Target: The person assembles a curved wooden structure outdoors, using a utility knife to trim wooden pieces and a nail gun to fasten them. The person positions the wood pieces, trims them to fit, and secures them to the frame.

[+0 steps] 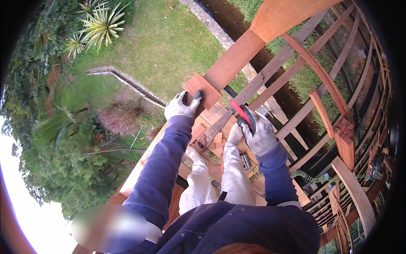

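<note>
Reddish-brown in the head view, a short board (pixel 209 91) is sitting by the near end of a wide plank (pixel 234 59), the gloved left hand (pixel 182 106) pinching its left side, thumb on top, while the gloved right hand (pixel 261 136) is wrapping snugly around a red-and-black tool (pixel 239 109).

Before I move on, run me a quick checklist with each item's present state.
1. Square reddish-brown wooden piece held by the pale-gloved left hand: ok, thumb across its face.
2. Red-and-black handheld tool gripped in the pale-gloved right hand: ok.
3. Left thumb away from the tool's tip: ok, they are apart.
4. Piece tight against the long reddish-brown plank: cannot tell.
5. Area around the feet free of loose wooden offcuts: not ok, several lie there.
</note>
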`<state>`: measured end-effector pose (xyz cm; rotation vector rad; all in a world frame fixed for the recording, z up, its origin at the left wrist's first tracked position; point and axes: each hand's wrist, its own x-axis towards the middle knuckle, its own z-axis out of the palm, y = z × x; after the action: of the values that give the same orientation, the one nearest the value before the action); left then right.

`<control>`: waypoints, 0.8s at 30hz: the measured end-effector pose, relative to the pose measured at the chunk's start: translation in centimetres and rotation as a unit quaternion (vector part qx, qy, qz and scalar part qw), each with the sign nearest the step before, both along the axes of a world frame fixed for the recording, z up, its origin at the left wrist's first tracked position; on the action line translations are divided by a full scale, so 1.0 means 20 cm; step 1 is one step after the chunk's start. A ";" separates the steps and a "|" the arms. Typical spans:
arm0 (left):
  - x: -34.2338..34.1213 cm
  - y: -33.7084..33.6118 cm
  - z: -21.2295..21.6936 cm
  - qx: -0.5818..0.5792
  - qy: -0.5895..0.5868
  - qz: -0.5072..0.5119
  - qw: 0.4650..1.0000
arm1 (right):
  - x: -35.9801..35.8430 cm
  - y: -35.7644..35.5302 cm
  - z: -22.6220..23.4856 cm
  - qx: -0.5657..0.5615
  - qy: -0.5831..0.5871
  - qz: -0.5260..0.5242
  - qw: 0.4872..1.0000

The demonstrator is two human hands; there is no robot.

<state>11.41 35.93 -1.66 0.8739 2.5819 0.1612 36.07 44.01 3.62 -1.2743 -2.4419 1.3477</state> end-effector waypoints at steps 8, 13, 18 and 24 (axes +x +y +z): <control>0.00 0.00 -0.01 0.002 0.007 -0.008 1.000 | -0.12 0.10 0.15 0.061 -0.178 0.119 0.975; 0.00 0.00 0.01 0.012 0.011 -0.009 1.000 | 0.04 0.03 0.06 0.030 -0.289 0.116 0.950; 0.00 -0.03 -0.02 0.002 0.008 -0.005 1.000 | -0.02 -0.13 -0.17 -0.286 0.296 -0.249 0.877; 0.00 -0.01 -0.01 0.014 0.009 -0.013 1.000 | -0.52 -0.21 -0.35 -0.393 0.384 -0.450 0.704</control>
<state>11.47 35.68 -1.84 0.9214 2.5893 0.1826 25.61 39.84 -3.37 -1.2769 -0.4789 1.9634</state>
